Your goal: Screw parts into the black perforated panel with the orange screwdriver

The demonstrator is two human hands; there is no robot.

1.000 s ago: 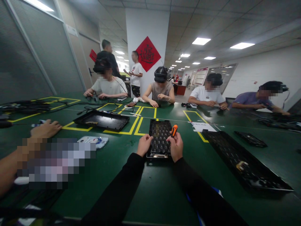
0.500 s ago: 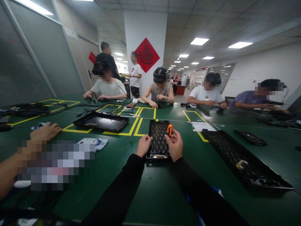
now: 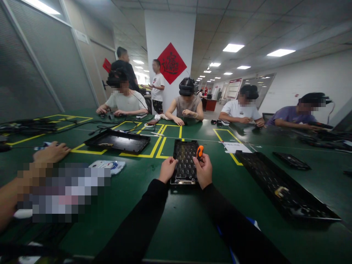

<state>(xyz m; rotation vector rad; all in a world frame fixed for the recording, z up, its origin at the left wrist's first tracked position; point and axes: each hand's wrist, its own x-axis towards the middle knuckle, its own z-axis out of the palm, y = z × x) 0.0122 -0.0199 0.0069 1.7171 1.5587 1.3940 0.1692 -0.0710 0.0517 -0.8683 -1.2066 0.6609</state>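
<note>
A black rectangular perforated plastic panel lies flat on the green table, at the centre of the view, just ahead of the person. The left hand sits at the panel's eight o'clock edge, fingers curled over it, holding it. The right hand, at four o'clock, is clenched around a small orange-handled screwdriver with its handle upright and its tip hidden. A shallow black tray sits at ten o'clock and a long black panel at three o'clock. A co-worker's hand rests at nine o'clock.
</note>
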